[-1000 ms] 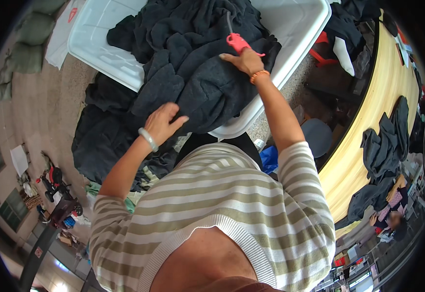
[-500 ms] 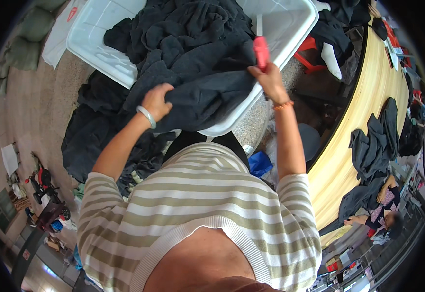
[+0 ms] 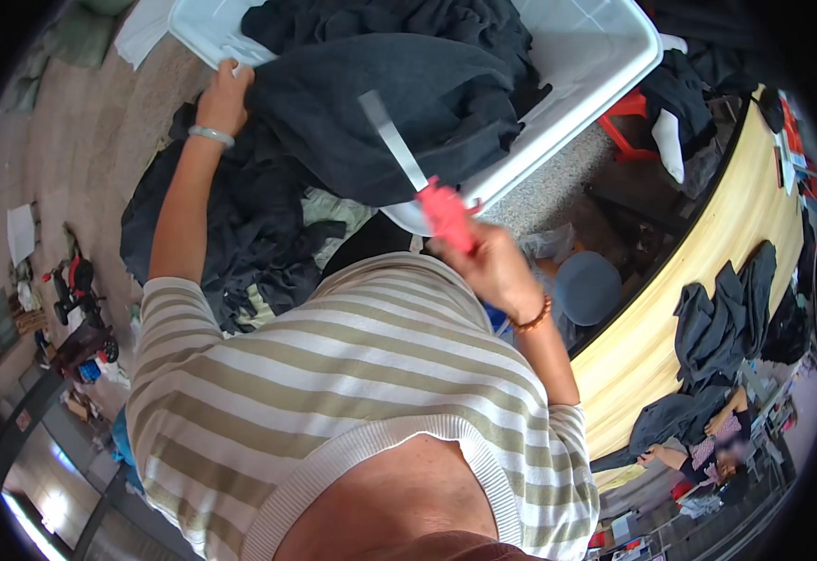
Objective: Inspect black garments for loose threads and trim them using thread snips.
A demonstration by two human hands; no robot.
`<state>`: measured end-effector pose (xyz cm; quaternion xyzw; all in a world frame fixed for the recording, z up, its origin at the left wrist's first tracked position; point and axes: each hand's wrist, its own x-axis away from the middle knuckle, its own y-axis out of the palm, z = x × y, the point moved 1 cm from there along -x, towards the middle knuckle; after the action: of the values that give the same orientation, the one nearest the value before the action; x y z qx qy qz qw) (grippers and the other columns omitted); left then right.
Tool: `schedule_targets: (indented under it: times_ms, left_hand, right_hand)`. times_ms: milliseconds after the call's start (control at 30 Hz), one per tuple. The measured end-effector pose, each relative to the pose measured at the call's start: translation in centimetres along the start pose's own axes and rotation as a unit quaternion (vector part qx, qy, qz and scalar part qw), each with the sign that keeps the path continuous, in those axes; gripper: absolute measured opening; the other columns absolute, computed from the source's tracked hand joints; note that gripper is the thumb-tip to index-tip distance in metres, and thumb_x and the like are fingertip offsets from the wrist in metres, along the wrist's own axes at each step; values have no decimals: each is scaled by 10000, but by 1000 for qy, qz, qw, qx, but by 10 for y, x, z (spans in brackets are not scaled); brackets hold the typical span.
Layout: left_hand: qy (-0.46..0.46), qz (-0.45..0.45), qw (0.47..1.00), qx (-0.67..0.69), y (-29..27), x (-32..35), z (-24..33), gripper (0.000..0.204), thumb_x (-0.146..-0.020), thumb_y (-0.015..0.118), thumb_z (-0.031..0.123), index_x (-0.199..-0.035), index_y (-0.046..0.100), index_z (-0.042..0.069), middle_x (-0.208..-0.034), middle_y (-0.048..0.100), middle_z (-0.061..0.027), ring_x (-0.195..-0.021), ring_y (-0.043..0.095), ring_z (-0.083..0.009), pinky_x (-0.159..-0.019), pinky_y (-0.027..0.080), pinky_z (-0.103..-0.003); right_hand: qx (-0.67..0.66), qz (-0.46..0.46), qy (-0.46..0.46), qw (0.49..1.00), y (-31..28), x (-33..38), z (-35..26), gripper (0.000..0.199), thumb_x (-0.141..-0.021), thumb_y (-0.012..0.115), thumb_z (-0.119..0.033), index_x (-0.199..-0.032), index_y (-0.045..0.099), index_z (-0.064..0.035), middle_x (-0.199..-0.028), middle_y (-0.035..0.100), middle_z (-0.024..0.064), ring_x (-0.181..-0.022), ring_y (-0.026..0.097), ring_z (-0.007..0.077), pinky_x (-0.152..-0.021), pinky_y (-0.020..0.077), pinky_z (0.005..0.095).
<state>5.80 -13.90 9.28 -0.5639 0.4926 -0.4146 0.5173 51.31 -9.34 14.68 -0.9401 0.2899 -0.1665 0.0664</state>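
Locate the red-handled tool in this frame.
In the head view, just right of centre: the red-handled tool is gripped in the right hand, its pale blade lying across the dark garment over the white bin.

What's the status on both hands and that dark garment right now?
Left hand grips the dark garment at the white bin rim. Right hand holds a red-handled blade over it. Nothing blocking.

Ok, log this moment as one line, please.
left hand: grips dark garment at white bin | right hand: holds red-handled blade tool | beside: yellow table
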Motion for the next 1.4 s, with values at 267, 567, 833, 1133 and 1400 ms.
schedule_targets:
  times_ms: [267,567,833,1133,1400]
  left_hand:
    - [28,-67,992,105,8,62,75,613,-643,690,-37,-1215,536,121,-1381,403,-131,-1206,460,-341,-958,439,-423]
    - [17,-1,991,136,7,67,63,504,-702,590,-69,-1169,613,119,-1154,583,-60,-1071,537,-281,-861,489,-371]
    - [-13,152,978,145,5,28,49,393,-796,570,23,-1155,636,169,-1047,652,-46,-877,636,-257,-759,532,-361]
    - [-222,195,821,488,-30,-38,18,311,-897,438,-30,-1138,636,-28,-972,673,-92,-766,632,-162,-701,520,-272]
    - [-254,127,862,421,68,-50,12,305,-876,511,113,-1131,677,120,-897,692,-136,-860,664,-245,-784,509,-325]
  right_hand:
    - [223,106,79,966,-64,-77,92,298,-792,721,-157,-1020,607,-3,-785,635,192,-714,617,345,-687,480,393]
    - [381,56,14,923,-32,-170,134,301,-796,643,-211,-1050,583,-61,-994,646,211,-915,626,393,-805,509,459]
    - [286,9,-3,958,-39,-174,131,279,-714,758,-194,-937,652,-63,-884,672,173,-848,653,325,-784,501,380]
    - [137,102,-35,985,-72,-86,20,134,-777,635,38,-887,569,0,-753,598,96,-705,559,129,-661,458,260]
    - [271,-137,-80,949,-10,-12,18,187,-822,671,-168,-884,613,-1,-773,635,224,-731,633,391,-641,505,447]
